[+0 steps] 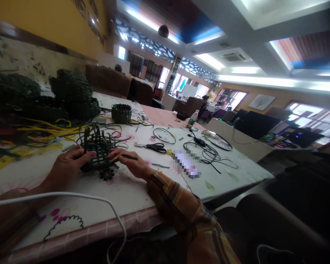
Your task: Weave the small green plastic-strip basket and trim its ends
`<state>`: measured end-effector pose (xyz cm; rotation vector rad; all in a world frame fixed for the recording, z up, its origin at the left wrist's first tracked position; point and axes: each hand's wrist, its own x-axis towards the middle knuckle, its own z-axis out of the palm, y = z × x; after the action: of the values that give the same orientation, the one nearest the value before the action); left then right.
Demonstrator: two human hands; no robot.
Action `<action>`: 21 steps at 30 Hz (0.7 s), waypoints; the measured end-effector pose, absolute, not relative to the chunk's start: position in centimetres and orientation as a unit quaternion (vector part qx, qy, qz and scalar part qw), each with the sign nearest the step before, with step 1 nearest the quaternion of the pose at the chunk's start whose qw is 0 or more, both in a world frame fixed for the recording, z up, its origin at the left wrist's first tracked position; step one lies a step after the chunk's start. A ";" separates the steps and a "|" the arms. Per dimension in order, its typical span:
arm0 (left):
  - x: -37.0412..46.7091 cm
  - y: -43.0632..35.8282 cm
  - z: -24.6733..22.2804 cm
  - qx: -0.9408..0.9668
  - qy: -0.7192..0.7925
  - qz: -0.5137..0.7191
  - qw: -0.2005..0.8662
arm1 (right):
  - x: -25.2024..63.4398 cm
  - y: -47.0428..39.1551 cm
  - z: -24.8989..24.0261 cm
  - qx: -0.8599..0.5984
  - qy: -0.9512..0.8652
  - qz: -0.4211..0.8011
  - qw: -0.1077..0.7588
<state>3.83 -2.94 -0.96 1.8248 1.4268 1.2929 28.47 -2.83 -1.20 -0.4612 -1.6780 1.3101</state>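
A white cable (71, 195) curves across the near edge of my desk (126, 194), over its floral cloth. Just beyond it, my left hand (68, 165) wraps around the near-left side of a half-woven dark green basket (97, 148), fingers curled against its wall. My right hand (132, 163), in a plaid sleeve (178, 209), touches the basket's right side and pinches a dark green strip (128, 157) between thumb and fingers. The basket sits on the desk between both hands, loose strip ends sticking up from its rim.

To the right, a little farther, lie black-handled scissors (154, 147) and coils of black cable (206, 150). On the left, yellow strips (41, 132) spread out in a tangle. Farther back stands a small finished green basket (121, 113), and at the far left a heap of dark green woven pieces (71, 93).
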 end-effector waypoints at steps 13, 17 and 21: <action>4.2 -3.8 0.6 0.659 0.511 0.456 0.311 | 27.4 -4.1 0.4 -0.318 -0.697 0.326 0.554; 4.4 -3.6 0.6 0.670 0.495 0.455 0.314 | 27.3 -4.0 1.0 -0.369 -0.703 0.208 0.571; 4.6 -3.6 0.5 0.682 0.481 0.444 0.324 | 27.5 -3.8 2.8 -0.406 -0.755 0.141 0.495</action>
<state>4.57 -3.57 0.48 1.7900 1.2628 1.1655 27.49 -3.75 2.85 -0.9852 -1.8300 0.3423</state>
